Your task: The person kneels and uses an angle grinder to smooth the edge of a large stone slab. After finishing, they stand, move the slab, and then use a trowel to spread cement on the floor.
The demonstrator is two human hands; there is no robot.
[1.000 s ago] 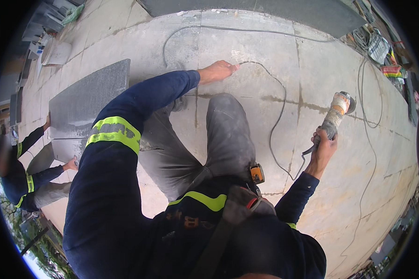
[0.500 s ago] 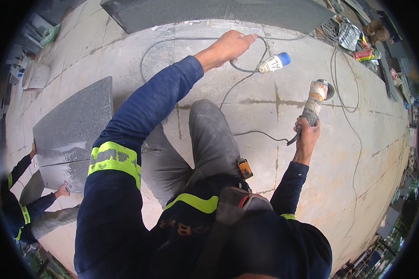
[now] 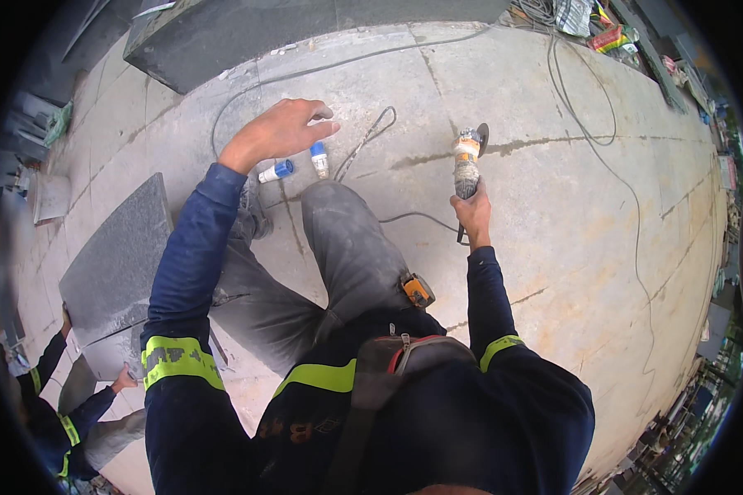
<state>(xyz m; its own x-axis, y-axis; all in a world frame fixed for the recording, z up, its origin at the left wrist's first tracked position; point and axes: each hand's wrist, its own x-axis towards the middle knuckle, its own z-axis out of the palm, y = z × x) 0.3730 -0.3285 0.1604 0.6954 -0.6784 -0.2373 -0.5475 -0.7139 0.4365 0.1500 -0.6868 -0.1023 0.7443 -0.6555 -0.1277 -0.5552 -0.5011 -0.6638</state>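
Observation:
My right hand (image 3: 473, 216) is wrapped round the rear body of a dusty angle grinder (image 3: 467, 165), its disc pointing away from me. The grinder's cable hangs from its rear end and runs left along the floor toward my knee. My left hand (image 3: 285, 130) hovers over the floor to the left, thumb and fingers apart, with nothing visible in it. Just below it lie two blue-and-white industrial connectors, one connector (image 3: 319, 162) beside my knee and another connector (image 3: 276, 171) further left. A cable loop (image 3: 371, 139) lies right of them.
A long dark stone slab (image 3: 305, 23) stands at the far side. At left, a co-worker's hands (image 3: 124, 378) hold grey stone slabs (image 3: 115, 247). A long grey cable (image 3: 363, 58) crosses the concrete floor (image 3: 570, 247). Bags (image 3: 611, 37) and coiled cable sit far right.
My left hand has come back toward me and left, its fingers now apart. The connector near it now lies by my knee, and a second one shows. The grinder has shifted left in view.

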